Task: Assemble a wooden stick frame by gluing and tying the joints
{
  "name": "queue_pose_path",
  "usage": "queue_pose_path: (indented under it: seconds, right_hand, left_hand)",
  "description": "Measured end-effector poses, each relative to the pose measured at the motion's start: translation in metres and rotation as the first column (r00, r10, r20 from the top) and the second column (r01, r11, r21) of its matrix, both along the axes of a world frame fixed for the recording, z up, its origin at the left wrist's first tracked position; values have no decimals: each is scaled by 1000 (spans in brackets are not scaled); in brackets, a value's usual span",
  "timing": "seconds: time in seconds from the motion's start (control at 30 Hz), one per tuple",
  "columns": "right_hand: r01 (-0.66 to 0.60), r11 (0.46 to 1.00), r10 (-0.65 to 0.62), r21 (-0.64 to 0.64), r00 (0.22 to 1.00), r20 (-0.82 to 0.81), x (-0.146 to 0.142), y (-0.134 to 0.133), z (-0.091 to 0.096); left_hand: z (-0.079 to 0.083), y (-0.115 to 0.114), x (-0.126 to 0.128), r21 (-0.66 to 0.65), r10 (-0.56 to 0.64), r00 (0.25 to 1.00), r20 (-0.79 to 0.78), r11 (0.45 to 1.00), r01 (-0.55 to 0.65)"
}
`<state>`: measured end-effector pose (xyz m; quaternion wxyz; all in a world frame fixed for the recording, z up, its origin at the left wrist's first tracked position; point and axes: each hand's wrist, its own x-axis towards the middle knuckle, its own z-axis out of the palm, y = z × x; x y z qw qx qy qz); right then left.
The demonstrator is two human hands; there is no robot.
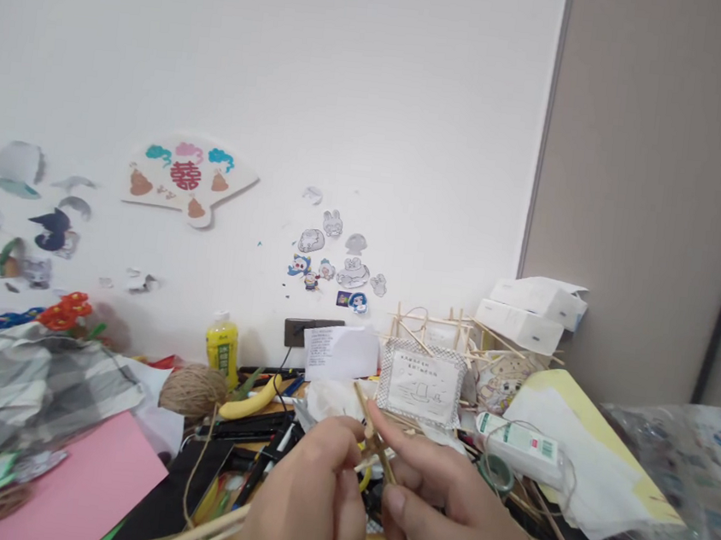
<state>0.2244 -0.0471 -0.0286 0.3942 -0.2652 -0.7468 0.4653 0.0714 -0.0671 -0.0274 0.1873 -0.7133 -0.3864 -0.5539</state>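
Wooden sticks are gripped in both of my hands, low in the middle of the view. My left hand (pixel 311 492) is closed, with pale sticks (pixel 197 536) sticking out of it toward the lower left. My right hand (pixel 453 494) pinches a thin wooden stick (pixel 360 399) that slants up and to the left, its index finger lying along it. The fingertips of both hands meet around the point where the sticks seem to cross; fingers partly hide that spot. A strand of twine (pixel 203 451) hangs from a twine ball (pixel 194 390) down toward the sticks on the left.
Behind my hands are a banana (pixel 250 400), a yellow bottle (pixel 222 348), a framed drawing (pixel 422 384) and a stick frame (pixel 432 320). Pink paper (pixel 81 481) lies left. At right are a white bottle (pixel 519 448), green tape (pixel 496 473) and plastic bags (pixel 679 484).
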Motion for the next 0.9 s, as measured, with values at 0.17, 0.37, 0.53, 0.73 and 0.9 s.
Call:
queue_pose_path:
  seconds: [0.17,0.37,0.53,0.73,0.9]
  right_hand:
    - [-3,1000,3,-19,1000,-26,-1,-2,1]
    - [-31,999,30,-11,998,-62,-2,-2,0]
    - [-24,999,22,-31,998,-65,-3,-4,2]
    - [-49,997,44,-57,996,-75,-3,-5,2]
    - [-25,998,22,-51,998,-57,-3,-4,2]
  left_hand:
    - [0,1,-1,42,-11,1000,-16,999,12]
    - [1,-2,-2,25,-4,1000,-10,1000,5]
    - [7,-3,-5,7,-48,994,-100,999,49]
    - [9,-5,-7,6,-24,991,-130,1000,25]
    - [9,-5,-7,-16,-14,992,-128,1000,12]
